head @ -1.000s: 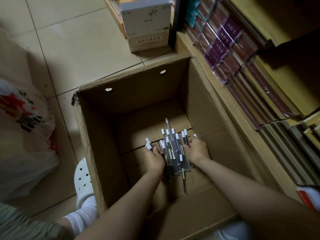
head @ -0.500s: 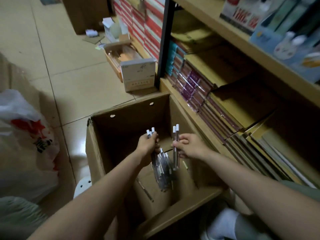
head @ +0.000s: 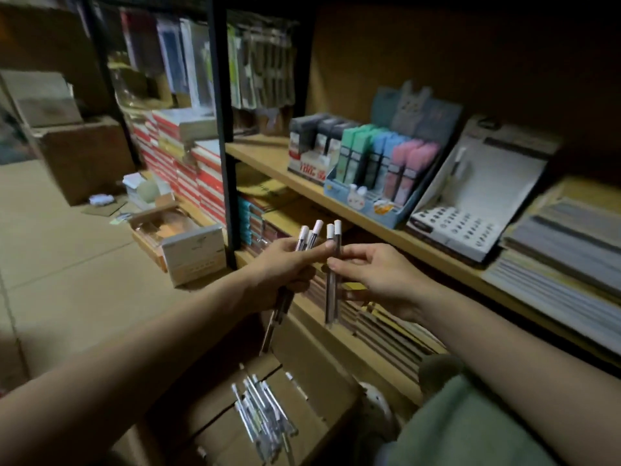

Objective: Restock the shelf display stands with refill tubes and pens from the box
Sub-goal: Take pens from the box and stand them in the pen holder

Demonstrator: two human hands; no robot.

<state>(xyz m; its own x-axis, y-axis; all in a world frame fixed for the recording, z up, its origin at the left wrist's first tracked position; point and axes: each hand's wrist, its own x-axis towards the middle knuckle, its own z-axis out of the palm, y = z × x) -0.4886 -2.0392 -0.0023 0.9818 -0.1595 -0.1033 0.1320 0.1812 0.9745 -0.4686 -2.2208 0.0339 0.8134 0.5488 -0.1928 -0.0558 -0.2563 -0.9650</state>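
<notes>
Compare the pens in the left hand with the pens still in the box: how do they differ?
The pens in the left hand are a pair, gripped upright with caps up, raised in front of the shelf. The pens in the box are a bigger loose pile lying flat on the cardboard bottom, untouched. Both lots have white caps and clear barrels.

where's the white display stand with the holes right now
In the head view, the white display stand sits on the wooden shelf at right, between the blue bunny-fronted stand and a stack of notebooks.
</notes>
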